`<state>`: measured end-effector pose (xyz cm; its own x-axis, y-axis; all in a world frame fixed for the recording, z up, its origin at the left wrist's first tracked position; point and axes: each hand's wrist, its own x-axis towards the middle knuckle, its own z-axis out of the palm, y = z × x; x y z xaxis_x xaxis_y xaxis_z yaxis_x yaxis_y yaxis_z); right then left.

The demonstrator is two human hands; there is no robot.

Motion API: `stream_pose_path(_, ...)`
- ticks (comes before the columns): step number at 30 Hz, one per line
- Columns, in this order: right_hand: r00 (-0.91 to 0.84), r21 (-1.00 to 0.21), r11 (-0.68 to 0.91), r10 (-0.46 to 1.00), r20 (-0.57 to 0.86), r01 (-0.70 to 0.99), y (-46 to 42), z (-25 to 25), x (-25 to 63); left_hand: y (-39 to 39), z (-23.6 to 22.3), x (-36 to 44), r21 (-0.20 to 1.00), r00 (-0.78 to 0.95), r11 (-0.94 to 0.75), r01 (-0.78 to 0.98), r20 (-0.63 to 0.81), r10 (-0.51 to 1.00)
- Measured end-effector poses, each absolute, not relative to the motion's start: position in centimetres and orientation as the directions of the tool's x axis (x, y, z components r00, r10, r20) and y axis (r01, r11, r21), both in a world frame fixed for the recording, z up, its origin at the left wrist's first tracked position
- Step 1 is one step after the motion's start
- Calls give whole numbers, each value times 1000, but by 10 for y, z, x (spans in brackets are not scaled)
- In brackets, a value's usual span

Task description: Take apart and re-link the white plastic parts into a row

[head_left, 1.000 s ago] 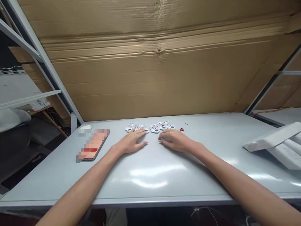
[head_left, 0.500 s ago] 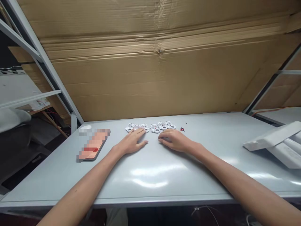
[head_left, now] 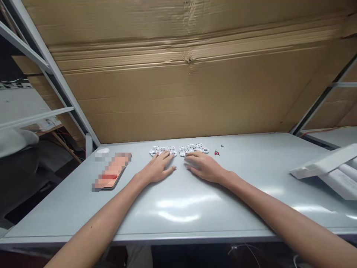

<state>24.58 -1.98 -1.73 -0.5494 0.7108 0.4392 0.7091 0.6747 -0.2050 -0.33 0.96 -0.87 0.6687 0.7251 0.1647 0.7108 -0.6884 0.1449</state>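
Several small white plastic parts with round holes [head_left: 178, 150] lie in a row near the far middle of the grey table [head_left: 178, 208]. My left hand [head_left: 156, 168] lies flat on the table, fingers stretched out, fingertips touching the parts at the row's left end. My right hand [head_left: 203, 166] rests palm down beside it, fingers spread, fingertips at the parts on the right of the row. Neither hand holds anything.
A phone [head_left: 111, 172] lies at the left of the table, with a small white oval object [head_left: 102, 150] behind it. A tiny red piece [head_left: 216, 153] and a black speck [head_left: 221, 146] lie right of the row. White foam pieces [head_left: 329, 169] sit at right. Cardboard [head_left: 184, 82] walls the back.
My right hand has slid slightly left and forward toward the row of parts. My left hand has barely moved.
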Motion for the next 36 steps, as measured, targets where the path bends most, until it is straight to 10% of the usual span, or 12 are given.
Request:
stream_pose_path(13,-637,-158,710,691,341,686,-27,0,244,-1,-9,4,190,644,-678,710,217,734)
stream_pose_path(36,-568,-529,718,689,449,453,-30,-5,242,-17,-10,18,236,641,-683,691,237,730)
